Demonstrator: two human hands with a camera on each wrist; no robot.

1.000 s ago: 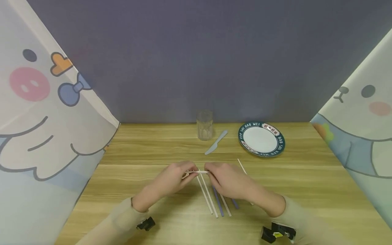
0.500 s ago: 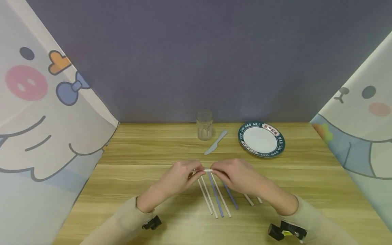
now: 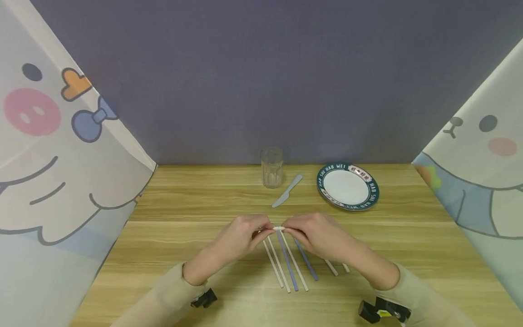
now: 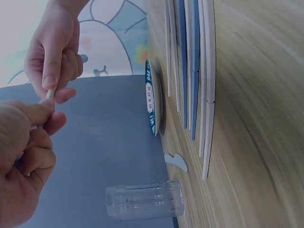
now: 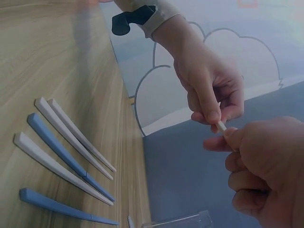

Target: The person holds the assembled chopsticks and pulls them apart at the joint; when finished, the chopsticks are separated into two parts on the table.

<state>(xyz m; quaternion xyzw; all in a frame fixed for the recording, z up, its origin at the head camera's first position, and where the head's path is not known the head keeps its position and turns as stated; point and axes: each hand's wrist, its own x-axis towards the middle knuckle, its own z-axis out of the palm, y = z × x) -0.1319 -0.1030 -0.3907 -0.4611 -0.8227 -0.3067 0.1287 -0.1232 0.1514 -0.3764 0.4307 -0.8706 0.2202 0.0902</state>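
Note:
A short length of white chopstick (image 3: 278, 228) shows between my two hands, held level above the table; the rest is hidden by the fingers. My left hand (image 3: 244, 235) pinches it from the left between thumb and fingers. From the other side my right hand (image 3: 319, 232) pinches it too, the fingertips of both hands being close together. In the left wrist view the white chopstick (image 4: 50, 93) spans the small gap. Below the hands, several chopsticks lie side by side on the table, including a blue chopstick (image 3: 290, 268) and a white chopstick (image 3: 298, 268).
Near the back edge of the wooden table (image 3: 196, 195) stands a clear glass (image 3: 272, 168). A pale plastic knife (image 3: 288, 191) lies beside it. To the right is a white plate (image 3: 347, 187) with a green rim. Grey and cartoon-printed panels surround the table.
Both hands have shifted to the right, the white chopstick still between them. Chopsticks in the middle of the row, earlier behind my right hand, have come into view. The last half second shows little movement.

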